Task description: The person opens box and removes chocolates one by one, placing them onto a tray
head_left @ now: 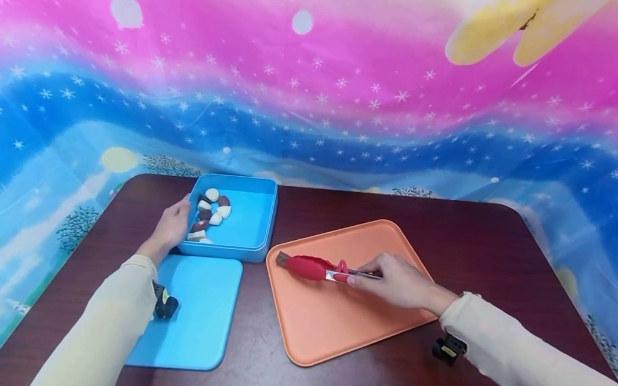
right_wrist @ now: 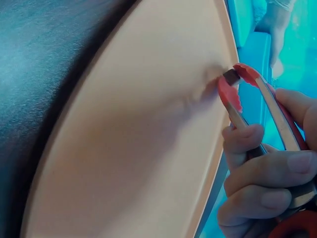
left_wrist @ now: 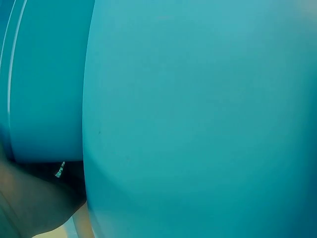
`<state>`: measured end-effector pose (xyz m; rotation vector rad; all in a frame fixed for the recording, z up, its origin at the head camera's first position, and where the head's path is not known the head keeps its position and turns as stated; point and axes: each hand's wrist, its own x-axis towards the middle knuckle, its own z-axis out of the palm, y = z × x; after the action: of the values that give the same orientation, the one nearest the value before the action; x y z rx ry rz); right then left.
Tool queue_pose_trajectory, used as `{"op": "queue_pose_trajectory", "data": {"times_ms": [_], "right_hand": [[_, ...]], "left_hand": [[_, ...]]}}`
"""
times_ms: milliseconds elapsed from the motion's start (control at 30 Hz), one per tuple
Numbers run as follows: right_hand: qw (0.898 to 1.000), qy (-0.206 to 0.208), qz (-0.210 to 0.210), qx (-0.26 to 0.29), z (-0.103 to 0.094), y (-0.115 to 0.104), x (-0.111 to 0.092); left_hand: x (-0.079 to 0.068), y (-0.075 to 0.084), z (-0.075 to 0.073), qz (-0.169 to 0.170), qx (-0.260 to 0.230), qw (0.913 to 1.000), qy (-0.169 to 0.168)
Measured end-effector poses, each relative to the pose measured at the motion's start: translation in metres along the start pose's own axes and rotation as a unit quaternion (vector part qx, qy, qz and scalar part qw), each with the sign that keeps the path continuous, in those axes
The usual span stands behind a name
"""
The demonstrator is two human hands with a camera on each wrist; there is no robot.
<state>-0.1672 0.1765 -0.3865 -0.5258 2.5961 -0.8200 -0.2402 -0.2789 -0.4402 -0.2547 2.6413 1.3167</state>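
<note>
My right hand (head_left: 401, 281) grips red-tipped metal tongs (head_left: 310, 267) above the orange tray (head_left: 327, 330). Between the tong tips, a small dark brown chunk (right_wrist: 231, 77) is pinched over the tray's left edge. The fingers of my right hand are curled round the tong arms in the right wrist view. Against the outer left wall of the blue box (head_left: 251, 216) rests my left hand (head_left: 171, 226), its fingers along the side and none seen over the rim. White and brown pieces (head_left: 209, 213) lie along the box's left part.
A flat blue lid (head_left: 200, 316) lies in front of the box, partly beneath my left forearm. Box, lid and tray share a dark reddish-brown table (head_left: 372, 206). Behind it hangs a pink and blue patterned cloth (head_left: 315, 99).
</note>
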Motion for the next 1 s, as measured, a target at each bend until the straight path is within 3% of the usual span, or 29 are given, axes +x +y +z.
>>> {"op": "queue_pose_trajectory", "data": {"times_ms": [133,700,1000], "right_hand": [[1.000,-0.009,-0.013,0.018,-0.003,0.001,0.002],[0.999,0.013,0.013,0.040,-0.010,0.006,0.003],[0.997,0.054,0.002,0.061,-0.007,0.004,0.007]], "left_hand": [[0.000,0.000,-0.001,-0.002,0.001,1.0000,0.003],[0.001,0.000,0.000,0.004,0.007,1.0000,0.006],[0.001,-0.001,0.000,0.004,0.004,1.0000,0.003]]}}
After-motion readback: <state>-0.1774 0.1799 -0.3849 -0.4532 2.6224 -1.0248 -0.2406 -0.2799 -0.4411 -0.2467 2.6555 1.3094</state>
